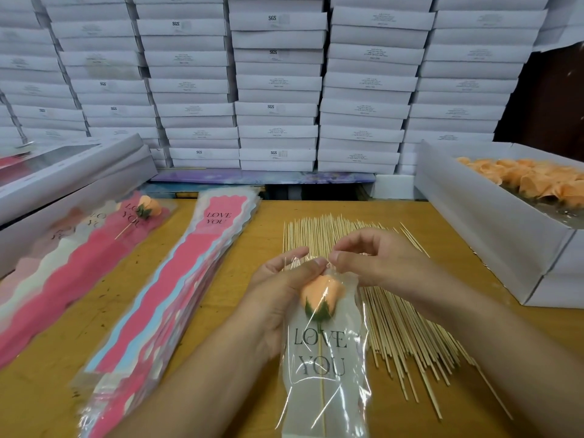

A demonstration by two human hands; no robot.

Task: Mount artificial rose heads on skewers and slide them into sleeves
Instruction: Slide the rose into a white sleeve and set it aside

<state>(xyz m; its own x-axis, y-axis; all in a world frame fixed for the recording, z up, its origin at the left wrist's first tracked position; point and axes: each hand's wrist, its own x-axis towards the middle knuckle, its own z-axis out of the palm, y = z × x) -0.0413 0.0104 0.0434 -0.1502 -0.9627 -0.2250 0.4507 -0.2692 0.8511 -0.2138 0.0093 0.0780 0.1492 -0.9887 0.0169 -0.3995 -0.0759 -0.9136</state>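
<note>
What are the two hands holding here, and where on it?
Both hold one clear sleeve with a peach rose head inside. The left hand cradles its upper part from behind; the right hand pinches its top edge.

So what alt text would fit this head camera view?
Two hands, left and right, hold a clear "LOVE YOU" sleeve with an orange rose on a skewer inside. Loose skewers, stacked sleeves and a box of roses lie around on the table.

Bright even light; edges bowed, left side blurred.
</note>
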